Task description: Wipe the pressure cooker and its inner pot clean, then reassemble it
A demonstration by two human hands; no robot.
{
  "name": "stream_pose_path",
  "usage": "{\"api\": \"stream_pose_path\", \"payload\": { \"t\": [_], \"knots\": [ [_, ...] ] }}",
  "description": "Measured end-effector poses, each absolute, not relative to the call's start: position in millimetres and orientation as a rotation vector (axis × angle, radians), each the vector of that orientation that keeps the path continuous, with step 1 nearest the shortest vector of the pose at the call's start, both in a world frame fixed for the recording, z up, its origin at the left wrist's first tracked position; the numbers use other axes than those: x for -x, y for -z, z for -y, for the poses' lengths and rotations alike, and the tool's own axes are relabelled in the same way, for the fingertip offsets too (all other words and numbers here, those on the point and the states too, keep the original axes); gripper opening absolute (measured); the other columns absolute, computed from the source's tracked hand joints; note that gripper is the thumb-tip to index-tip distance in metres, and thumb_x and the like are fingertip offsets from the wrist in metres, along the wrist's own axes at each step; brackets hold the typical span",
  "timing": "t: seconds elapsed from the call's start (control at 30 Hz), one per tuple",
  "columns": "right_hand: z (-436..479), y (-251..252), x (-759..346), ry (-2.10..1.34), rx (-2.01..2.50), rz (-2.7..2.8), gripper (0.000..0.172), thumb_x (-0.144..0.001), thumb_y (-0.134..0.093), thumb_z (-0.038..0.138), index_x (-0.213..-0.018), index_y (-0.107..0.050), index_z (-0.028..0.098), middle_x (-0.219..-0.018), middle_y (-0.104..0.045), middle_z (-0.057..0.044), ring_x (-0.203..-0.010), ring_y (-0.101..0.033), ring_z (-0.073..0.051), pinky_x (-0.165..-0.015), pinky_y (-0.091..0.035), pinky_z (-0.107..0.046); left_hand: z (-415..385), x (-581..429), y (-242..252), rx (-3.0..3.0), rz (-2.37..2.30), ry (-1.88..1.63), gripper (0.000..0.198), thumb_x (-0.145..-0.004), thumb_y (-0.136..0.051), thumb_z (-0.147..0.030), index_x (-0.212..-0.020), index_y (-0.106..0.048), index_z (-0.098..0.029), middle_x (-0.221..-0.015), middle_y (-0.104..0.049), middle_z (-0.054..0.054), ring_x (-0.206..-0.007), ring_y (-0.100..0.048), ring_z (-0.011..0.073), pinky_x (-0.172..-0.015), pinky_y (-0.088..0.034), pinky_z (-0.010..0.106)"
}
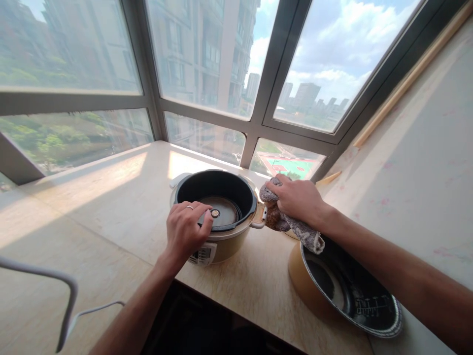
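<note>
A rice cooker body [225, 244] stands open on the beige counter [121, 197], its dark inside and round heating plate [223, 211] showing. My left hand [186, 229], with a ring on one finger, grips the cooker's near rim, fingers curled over the edge. My right hand [297, 198] is closed on a grey-brown cloth [295, 228], pressing it against the cooker's right side by the small handle. The cloth's loose end hangs over the inner pot [347, 296], which stands tilted on the counter to the right.
Large windows [207, 59] run behind the counter, with buildings and a sports court outside. A pale wall [424, 162] closes the right side. A white cord [70, 305] loops over the counter's front left. Below the counter edge is a dark gap [207, 330].
</note>
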State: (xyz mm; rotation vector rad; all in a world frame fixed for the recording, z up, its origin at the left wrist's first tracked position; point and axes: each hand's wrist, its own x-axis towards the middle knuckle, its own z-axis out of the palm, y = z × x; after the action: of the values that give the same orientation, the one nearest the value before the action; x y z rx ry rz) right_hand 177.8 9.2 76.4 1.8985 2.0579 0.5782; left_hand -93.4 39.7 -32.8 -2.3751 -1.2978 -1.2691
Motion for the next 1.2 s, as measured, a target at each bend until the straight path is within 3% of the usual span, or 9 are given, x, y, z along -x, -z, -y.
{"api": "stream_pose_path", "payload": {
  "t": [0.13, 0.27, 0.33, 0.47, 0.73, 0.97, 1.2],
  "knots": [
    [-6.4, -71.7, -180.8, -0.629, -1.975, -1.987, 0.061, -0.094, -0.041, 0.023, -0.155, -0.038, 0.027, -0.142, -0.055, -0.018, -0.091, -0.072, -0.031, -0.068, -0.051, -0.037, -39.4, 93.3, 32.8, 2.374, 1.296, 1.277, 0.029, -0.093, -0.049, -0.028, -0.087, -0.077, -0.022, -0.085, -0.077, 0.002, -0.078, -0.065, 0.0240, -0.078, -0.042, 0.041],
    [-6.1, -68.1, -176.7, -0.554, -1.943, -1.973, 0.076, -0.093, -0.041, 0.022, -0.163, -0.014, 0.032, -0.142, -0.055, -0.018, -0.087, -0.073, -0.030, -0.067, -0.052, -0.037, -38.9, 93.5, 32.6, 2.376, 1.294, 1.285, 0.028, -0.093, -0.050, -0.028, -0.086, -0.077, -0.022, -0.085, -0.077, 0.002, -0.078, -0.065, 0.0242, -0.077, -0.042, 0.041],
    [-6.3, -64.1, -173.8, -0.509, -1.926, -1.979, 0.077, -0.093, -0.041, 0.023, -0.163, -0.011, 0.033, -0.141, -0.056, -0.018, -0.087, -0.073, -0.030, -0.067, -0.052, -0.037, -38.7, 93.3, 32.7, 2.375, 1.295, 1.292, 0.028, -0.093, -0.050, -0.027, -0.086, -0.077, -0.022, -0.084, -0.077, 0.002, -0.077, -0.065, 0.0241, -0.077, -0.042, 0.041],
    [-6.3, -56.5, -173.2, -0.462, -1.883, -2.003, 0.065, -0.095, -0.041, 0.026, -0.158, -0.031, 0.034, -0.140, -0.057, -0.017, -0.087, -0.073, -0.031, -0.068, -0.052, -0.038, -38.6, 92.9, 33.0, 2.370, 1.296, 1.303, 0.027, -0.092, -0.051, -0.026, -0.085, -0.077, -0.022, -0.084, -0.077, 0.002, -0.076, -0.064, 0.0235, -0.077, -0.043, 0.041],
    [-19.9, -79.2, -182.6, -0.348, -1.465, -2.171, 0.054, -0.093, -0.047, 0.022, -0.145, -0.052, 0.037, -0.149, -0.052, -0.013, -0.094, -0.072, -0.029, -0.067, -0.046, -0.035, -39.4, 93.2, 33.8, 2.354, 1.254, 1.312, 0.026, -0.092, -0.051, -0.026, -0.084, -0.076, -0.022, -0.083, -0.077, 0.001, -0.075, -0.063, 0.0234, -0.076, -0.042, 0.041],
    [-21.0, -96.2, -170.4, -0.406, -1.191, -2.216, 0.037, -0.093, -0.049, 0.015, -0.123, -0.068, 0.027, -0.113, -0.068, -0.014, -0.081, -0.070, -0.024, -0.060, -0.038, -0.030, -38.7, 92.9, 33.8, 2.345, 1.261, 1.319, 0.026, -0.092, -0.051, -0.026, -0.084, -0.076, -0.022, -0.083, -0.077, 0.001, -0.075, -0.064, 0.0235, -0.077, -0.042, 0.041],
    [-15.7, -103.9, -153.7, -0.397, -1.130, -2.173, 0.032, -0.094, -0.053, 0.014, -0.117, -0.071, 0.023, -0.110, -0.067, -0.015, -0.079, -0.068, -0.023, -0.060, -0.036, -0.030, -38.0, 91.2, 32.9, 2.345, 1.275, 1.322, 0.027, -0.092, -0.051, -0.025, -0.083, -0.076, -0.022, -0.082, -0.077, 0.001, -0.075, -0.063, 0.0240, -0.076, -0.042, 0.041]
  ]
}}
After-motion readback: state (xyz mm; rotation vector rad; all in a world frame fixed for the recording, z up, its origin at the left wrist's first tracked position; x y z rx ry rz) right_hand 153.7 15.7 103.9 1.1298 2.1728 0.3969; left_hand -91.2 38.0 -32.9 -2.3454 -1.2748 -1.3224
